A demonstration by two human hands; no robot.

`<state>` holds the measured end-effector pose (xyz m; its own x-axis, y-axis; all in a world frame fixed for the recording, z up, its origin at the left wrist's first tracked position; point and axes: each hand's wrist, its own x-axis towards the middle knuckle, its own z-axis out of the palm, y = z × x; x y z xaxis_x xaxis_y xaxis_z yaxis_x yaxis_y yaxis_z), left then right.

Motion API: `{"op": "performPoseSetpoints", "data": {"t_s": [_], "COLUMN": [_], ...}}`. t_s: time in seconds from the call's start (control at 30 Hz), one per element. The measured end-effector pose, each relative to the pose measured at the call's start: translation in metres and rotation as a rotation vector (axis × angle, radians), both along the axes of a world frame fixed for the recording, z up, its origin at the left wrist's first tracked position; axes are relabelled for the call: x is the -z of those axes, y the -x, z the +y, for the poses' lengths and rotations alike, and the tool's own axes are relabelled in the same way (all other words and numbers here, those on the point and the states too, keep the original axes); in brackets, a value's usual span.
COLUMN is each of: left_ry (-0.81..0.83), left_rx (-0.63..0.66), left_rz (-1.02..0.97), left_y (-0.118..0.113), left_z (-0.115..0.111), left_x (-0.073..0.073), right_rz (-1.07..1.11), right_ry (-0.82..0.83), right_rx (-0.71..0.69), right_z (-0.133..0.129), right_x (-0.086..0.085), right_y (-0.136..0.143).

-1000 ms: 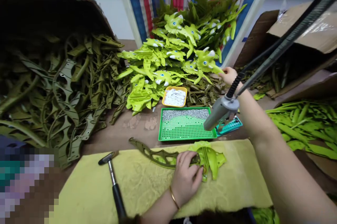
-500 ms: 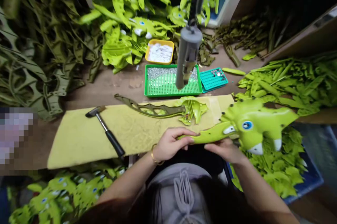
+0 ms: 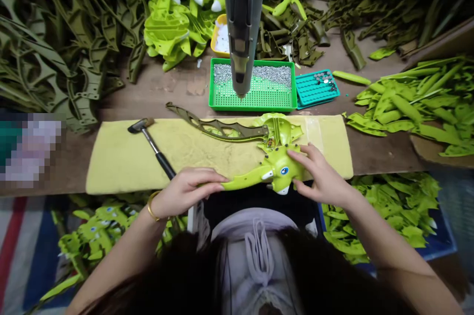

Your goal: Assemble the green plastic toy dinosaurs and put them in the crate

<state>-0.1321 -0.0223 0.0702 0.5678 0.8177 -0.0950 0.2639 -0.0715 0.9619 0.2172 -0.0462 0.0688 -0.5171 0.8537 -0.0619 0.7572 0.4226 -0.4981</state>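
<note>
My left hand (image 3: 190, 188) pinches the narrow end of a lime-green plastic toy shell (image 3: 246, 180) with a dinosaur-like head, a blue eye and white horn tips. Around the wide head end are the thumb and fingers of my right hand (image 3: 318, 174), gripping its right side. The shell is held over the mat's front edge. Just behind it, on the yellow mat (image 3: 122, 162), lies an open lime-green half shell (image 3: 283, 130) with small parts inside. A curved olive-green frame (image 3: 222, 127) rests with one end in that half shell.
A hammer (image 3: 155, 149) lies on the mat's left side. Above the green screw tray (image 3: 255, 105) hangs a grey power screwdriver (image 3: 244, 23). A teal tray (image 3: 318, 90) holds small round pieces. Heaps of olive (image 3: 66, 33) and lime-green parts (image 3: 403, 107) surround the bench.
The toy shell has come left and over the mat, near the half shell. My left hand moved left along with it; my right hand shifted from beneath its narrow part to the head end.
</note>
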Motion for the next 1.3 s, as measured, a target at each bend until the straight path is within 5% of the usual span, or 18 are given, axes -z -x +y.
{"op": "performPoseSetpoints", "data": {"t_s": [0.23,0.37,0.43,0.57,0.7,1.3], "left_ry": [0.251,0.270,0.334,0.522,0.526,0.549], "left_rx": [-0.296,-0.887,-1.060,-1.044,-1.064,-1.078], "left_rz": [-0.054,-0.316,-0.386,-0.400,-0.432,-0.422], "left_y": [0.023,0.014,0.003,-0.018,-0.029,-0.029], "left_z": [0.007,0.014,0.015,0.010,0.006,0.009], "left_x": [-0.001,0.019,0.031,0.044,0.045,0.038], "right_rz": [0.028,0.059,0.018,-0.049,-0.104,-0.129], "right_ry": [-0.095,-0.307,-0.318,-0.269,-0.261,-0.206], "right_rx": [-0.022,0.142,0.155,0.111,0.133,0.136], "right_z": [0.018,0.046,0.060,0.074,0.074,0.072], "right_x": [-0.006,0.003,0.011,0.022,0.024,0.032], "right_y": [0.015,0.013,0.012,0.018,0.024,0.025]}}
